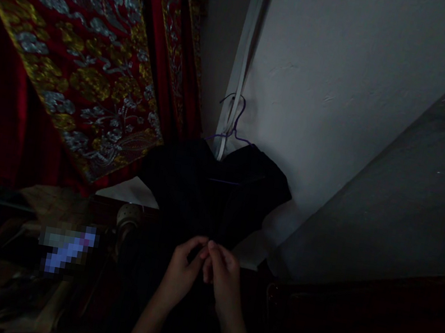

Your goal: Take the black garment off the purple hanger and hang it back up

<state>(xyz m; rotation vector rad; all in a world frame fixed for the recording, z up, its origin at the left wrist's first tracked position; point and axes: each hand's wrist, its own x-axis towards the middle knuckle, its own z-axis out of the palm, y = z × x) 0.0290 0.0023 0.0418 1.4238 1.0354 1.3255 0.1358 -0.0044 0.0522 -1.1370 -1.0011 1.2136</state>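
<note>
A black short-sleeved garment (185,183) hangs by a thin purple wire hanger (238,118) in front of me, its neckline forming an open V. Both my hands meet at the lower point of that V. My left hand (184,265) has thumb and forefinger pinched at the front edge of the cloth. Right beside it, my right hand (224,272) pinches at the same spot, fingertips touching or nearly so. Whatever small part of the garment lies between the fingertips is too dark to make out.
White straps (241,67) hold the hanger against a pale wall (329,65). At left hangs a red cloth (91,54) embroidered in gold and silver. Below it are a light shoe (129,214), a wooden frame (54,303) and a blurred-out patch (70,249). A grey slanted surface (408,180) stands right.
</note>
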